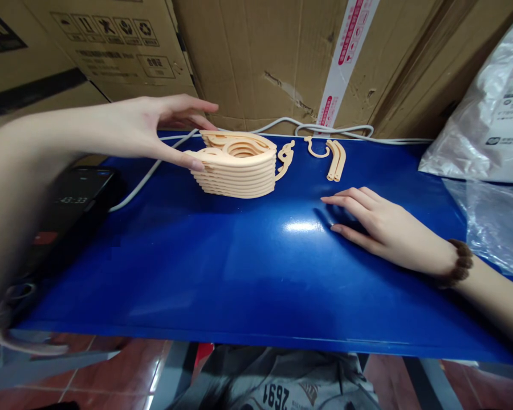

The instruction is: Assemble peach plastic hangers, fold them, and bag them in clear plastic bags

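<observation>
A stack of cream plastic folding hangers (239, 181) stands on the blue table. My left hand (162, 128) is at the stack's left end, its thumb against the front corner. Its fingers stretch out over and behind the far corner, apart from the thumb. Just right of the stack lies a curved cream piece with a hook-like end (285, 159), partly hidden by it. Farther right are a loose cream hook (317, 149) and two curved hanger arms (336, 161) side by side. Below these, my right hand (363, 222) hovers or rests low over the table, empty, fingers extended.
The blue table (239, 273) backs onto cardboard boxes (256, 62). A white cable (277, 122) runs along its rear edge. At left, a phone (79, 196) showing a timer sits partly behind my forearm. A clear plastic bag (483, 125) lies at the right.
</observation>
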`<action>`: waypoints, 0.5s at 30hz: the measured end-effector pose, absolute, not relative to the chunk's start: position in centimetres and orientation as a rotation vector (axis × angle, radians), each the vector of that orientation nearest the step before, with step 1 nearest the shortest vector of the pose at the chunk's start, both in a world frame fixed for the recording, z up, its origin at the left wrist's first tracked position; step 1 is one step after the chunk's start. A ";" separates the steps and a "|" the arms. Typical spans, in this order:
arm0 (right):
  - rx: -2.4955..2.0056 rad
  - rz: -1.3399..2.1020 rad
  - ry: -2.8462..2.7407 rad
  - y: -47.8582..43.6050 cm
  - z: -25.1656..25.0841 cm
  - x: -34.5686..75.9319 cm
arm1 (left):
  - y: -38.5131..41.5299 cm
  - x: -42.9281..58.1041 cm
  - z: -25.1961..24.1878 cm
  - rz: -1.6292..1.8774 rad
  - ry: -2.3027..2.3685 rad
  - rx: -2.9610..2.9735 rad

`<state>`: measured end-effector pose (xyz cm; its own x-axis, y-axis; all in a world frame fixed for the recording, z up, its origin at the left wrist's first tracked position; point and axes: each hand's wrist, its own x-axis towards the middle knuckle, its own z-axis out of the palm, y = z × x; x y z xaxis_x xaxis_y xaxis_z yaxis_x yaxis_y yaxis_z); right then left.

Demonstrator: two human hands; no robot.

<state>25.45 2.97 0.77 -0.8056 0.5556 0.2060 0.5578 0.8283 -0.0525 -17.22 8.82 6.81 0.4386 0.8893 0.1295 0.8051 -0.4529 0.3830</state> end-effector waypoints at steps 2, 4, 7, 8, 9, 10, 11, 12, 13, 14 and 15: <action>-0.869 -0.003 -2.796 2.9 0.8 25.4 | 8.9 -17.4 6.7 0.459 1.467 2.462; -0.872 0.005 -2.793 3.0 0.8 25.4 | 8.9 -17.5 6.7 0.469 1.468 2.473; -0.865 -0.003 -2.793 3.0 0.8 25.5 | 8.9 -17.4 6.7 0.476 1.451 2.473; -0.860 -0.013 -2.795 3.1 0.7 25.5 | 8.9 -17.4 6.7 0.473 1.444 2.473; -0.856 -0.022 -2.797 3.1 0.7 25.6 | 8.9 -17.4 6.7 0.468 1.440 2.473; -0.850 -0.031 -2.801 3.1 0.7 25.6 | 8.9 -17.4 6.8 0.464 1.444 2.473; -0.845 -0.038 -2.802 3.1 0.6 25.6 | 8.9 -17.4 6.8 0.455 1.454 2.468; -0.842 -0.044 -2.804 3.1 0.6 25.6 | 9.0 -17.4 6.8 0.448 1.464 2.461; -0.840 -0.046 -2.803 3.1 0.6 25.6 | 9.0 -17.5 6.8 0.443 1.467 2.453; -0.840 -0.047 -2.802 3.1 0.6 25.6 | 9.0 -17.5 6.8 0.442 1.461 2.445; -0.841 -0.045 -2.800 3.0 0.7 25.6 | 9.0 -17.5 6.8 0.444 1.442 2.440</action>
